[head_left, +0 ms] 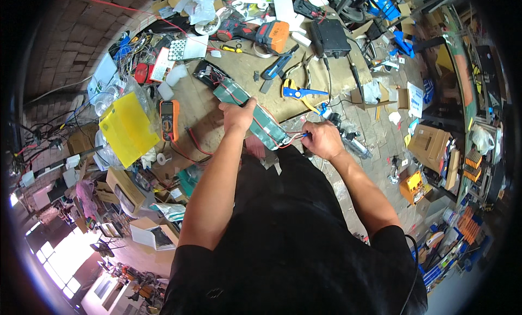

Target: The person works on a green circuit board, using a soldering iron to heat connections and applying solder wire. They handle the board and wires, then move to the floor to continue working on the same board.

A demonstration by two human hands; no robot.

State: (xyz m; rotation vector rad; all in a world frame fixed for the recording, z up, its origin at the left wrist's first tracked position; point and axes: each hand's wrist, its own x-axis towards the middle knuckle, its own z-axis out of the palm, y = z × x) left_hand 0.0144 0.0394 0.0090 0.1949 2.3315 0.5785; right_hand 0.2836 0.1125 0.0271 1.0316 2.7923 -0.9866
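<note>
My left hand point(238, 113) grips a long green pack point(263, 127) with red wires along it, angled from the upper left down toward my body. At the pack's upper end is a black part point(204, 70) with exposed wiring. My right hand point(322, 138), fingers closed, pinches wires point(296, 136) coming from the pack's lower end, near a small dark blue piece. Just above that hand lie blue-and-yellow pliers point(299, 92) on the cluttered bench point(342, 75).
An orange multimeter point(169, 120) and yellow sheet point(125, 127) lie left. Behind are an orange-black power tool point(272, 35), a blue-black tool point(277, 65) and a black box point(330, 37) with cables. Cardboard boxes point(427, 143) stand right; below the bench's edge shows tiled floor point(353, 184).
</note>
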